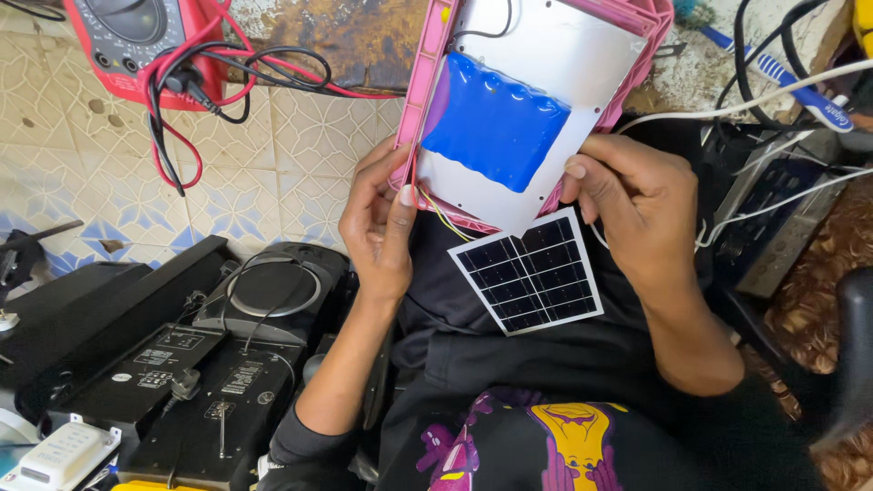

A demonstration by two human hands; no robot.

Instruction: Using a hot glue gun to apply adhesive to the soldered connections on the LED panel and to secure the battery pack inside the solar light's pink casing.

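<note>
Up close to the camera, both hands hold an opened pink plastic housing (427, 82) tilted over the person's lap. The left hand (377, 223) grips the housing's left edge, thumb pressed on the pink rim near the lower corner and the fingers curled behind it. The right hand (637, 205) pinches the lower right edge of the silvery plate (564, 55) inside the housing, thumb on top and fingers folded under. A blue shrink-wrapped battery pack (496, 123) lies on that plate, slanted, between the two hands. Thin yellow wires (441, 218) run from the housing's lower corner down to a small dark solar panel (532, 273) with a white border, which hangs just below the housing, between the wrists and against the dark clothing.

Beyond the left hand, the tiled bench (300, 155) carries a red multimeter (136, 41) at the top left, with red and black test leads (195, 91) looping across the tiles. Lower left, several black electronic units (191, 364) are stacked together, one with a round metal ring on top, and a white device (59, 455) sits at the bottom corner. On the right, white cables (755, 100) cross black equipment, and a blue and white toothbrush (782, 82) lies near the top edge
</note>
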